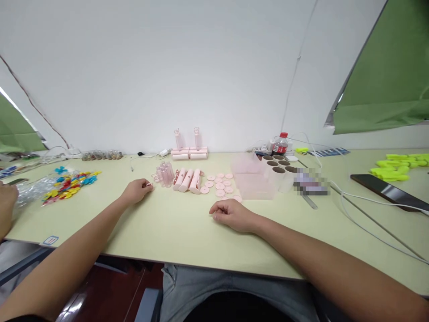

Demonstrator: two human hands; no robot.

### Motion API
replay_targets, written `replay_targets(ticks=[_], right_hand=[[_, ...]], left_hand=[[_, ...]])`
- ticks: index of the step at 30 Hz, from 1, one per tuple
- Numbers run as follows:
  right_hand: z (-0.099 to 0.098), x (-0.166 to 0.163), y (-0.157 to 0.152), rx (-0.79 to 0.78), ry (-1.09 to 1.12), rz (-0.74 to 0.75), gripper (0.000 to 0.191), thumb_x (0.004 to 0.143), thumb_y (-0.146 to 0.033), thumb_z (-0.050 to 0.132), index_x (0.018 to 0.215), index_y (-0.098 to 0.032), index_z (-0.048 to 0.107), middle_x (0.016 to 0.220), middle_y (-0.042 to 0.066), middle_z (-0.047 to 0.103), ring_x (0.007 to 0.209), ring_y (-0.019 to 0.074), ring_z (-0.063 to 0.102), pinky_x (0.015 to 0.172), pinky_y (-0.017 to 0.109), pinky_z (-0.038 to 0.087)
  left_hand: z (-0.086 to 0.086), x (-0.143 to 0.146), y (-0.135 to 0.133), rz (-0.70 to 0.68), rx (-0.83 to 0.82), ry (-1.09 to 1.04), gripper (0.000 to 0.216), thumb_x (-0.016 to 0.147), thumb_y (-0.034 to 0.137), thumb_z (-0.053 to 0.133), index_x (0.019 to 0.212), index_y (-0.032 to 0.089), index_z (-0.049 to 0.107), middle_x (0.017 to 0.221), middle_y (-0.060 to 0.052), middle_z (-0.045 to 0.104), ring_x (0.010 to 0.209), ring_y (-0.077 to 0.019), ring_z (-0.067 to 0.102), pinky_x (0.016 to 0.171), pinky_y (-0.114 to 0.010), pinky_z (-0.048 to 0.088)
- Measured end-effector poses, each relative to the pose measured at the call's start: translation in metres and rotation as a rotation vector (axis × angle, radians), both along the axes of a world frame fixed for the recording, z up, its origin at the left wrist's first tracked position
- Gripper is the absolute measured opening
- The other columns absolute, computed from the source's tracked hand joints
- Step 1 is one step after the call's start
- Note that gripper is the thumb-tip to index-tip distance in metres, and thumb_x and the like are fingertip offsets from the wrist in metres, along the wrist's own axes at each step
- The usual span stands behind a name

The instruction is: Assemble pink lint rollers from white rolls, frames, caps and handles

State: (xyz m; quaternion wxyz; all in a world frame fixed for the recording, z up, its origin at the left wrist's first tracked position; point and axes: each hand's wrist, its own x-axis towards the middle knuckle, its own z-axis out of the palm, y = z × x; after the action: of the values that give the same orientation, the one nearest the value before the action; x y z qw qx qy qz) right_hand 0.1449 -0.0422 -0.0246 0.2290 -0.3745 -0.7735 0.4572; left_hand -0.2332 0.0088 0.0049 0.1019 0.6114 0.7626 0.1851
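Observation:
My left hand (136, 191) rests on the pale table (174, 232), fingers curled around a small pink piece at its tip, close to a cluster of clear pink tubes (164, 173). My right hand (231, 214) lies knuckles-up on the table with fingers loosely curled under, nothing visible in it. Just beyond it lie several round pink discs (219, 183) and three pink cylinders (188, 180).
Clear plastic boxes (251, 179) and brown-rimmed cups (278, 167) stand at the right, a cola bottle (279, 144) behind. Colourful plastic pieces (69, 183) lie left, near another person's hand (6, 201). A dark tablet (389, 191), cables and yellow-green items (398, 165) sit far right.

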Motion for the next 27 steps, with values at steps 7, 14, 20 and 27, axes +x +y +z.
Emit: replay_targets(ticks=[7, 14, 20, 27], right_hand=[[-0.001, 0.001, 0.001, -0.014, 0.002, -0.006, 0.018, 0.081, -0.026, 0.061, 0.094, -0.015, 0.067, 0.067, -0.003, 0.051, 0.062, 0.0105, 0.045, 0.059, 0.024, 0.036], [0.001, 0.001, 0.0, 0.006, -0.019, 0.002, 0.019, 0.081, -0.027, 0.061, 0.094, -0.015, 0.068, 0.068, -0.003, 0.052, 0.063, 0.0109, 0.047, 0.06, 0.024, 0.037], [0.0, 0.0, 0.0, 0.01, -0.011, 0.0, 0.018, 0.08, -0.025, 0.061, 0.093, -0.015, 0.068, 0.068, -0.003, 0.053, 0.063, 0.0108, 0.048, 0.061, 0.024, 0.037], [-0.002, -0.002, 0.002, 0.012, -0.005, -0.008, 0.018, 0.079, -0.025, 0.062, 0.094, -0.016, 0.069, 0.067, -0.003, 0.054, 0.062, 0.0109, 0.048, 0.06, 0.024, 0.037]], left_hand=[[-0.004, -0.006, 0.035, 0.069, 0.052, 0.073, 0.046, 0.076, 0.044, 0.061, 0.115, 0.019, 0.06, 0.103, -0.009, 0.071, 0.092, -0.0237, 0.065, 0.074, -0.028, 0.047], [0.001, -0.01, 0.045, -0.106, -0.041, 0.042, 0.041, 0.071, 0.051, 0.062, 0.095, 0.018, 0.068, 0.095, -0.007, 0.072, 0.086, -0.0233, 0.065, 0.072, -0.027, 0.046], [0.005, -0.003, 0.041, -0.131, -0.086, -0.046, 0.041, 0.065, 0.051, 0.066, 0.091, 0.019, 0.069, 0.06, 0.0, 0.06, 0.06, -0.0179, 0.056, 0.054, -0.026, 0.041], [0.034, -0.019, 0.039, 0.08, -0.057, -0.143, 0.072, 0.066, 0.034, 0.064, 0.134, 0.012, 0.052, 0.086, -0.011, 0.071, 0.06, -0.018, 0.061, 0.048, -0.025, 0.043]])
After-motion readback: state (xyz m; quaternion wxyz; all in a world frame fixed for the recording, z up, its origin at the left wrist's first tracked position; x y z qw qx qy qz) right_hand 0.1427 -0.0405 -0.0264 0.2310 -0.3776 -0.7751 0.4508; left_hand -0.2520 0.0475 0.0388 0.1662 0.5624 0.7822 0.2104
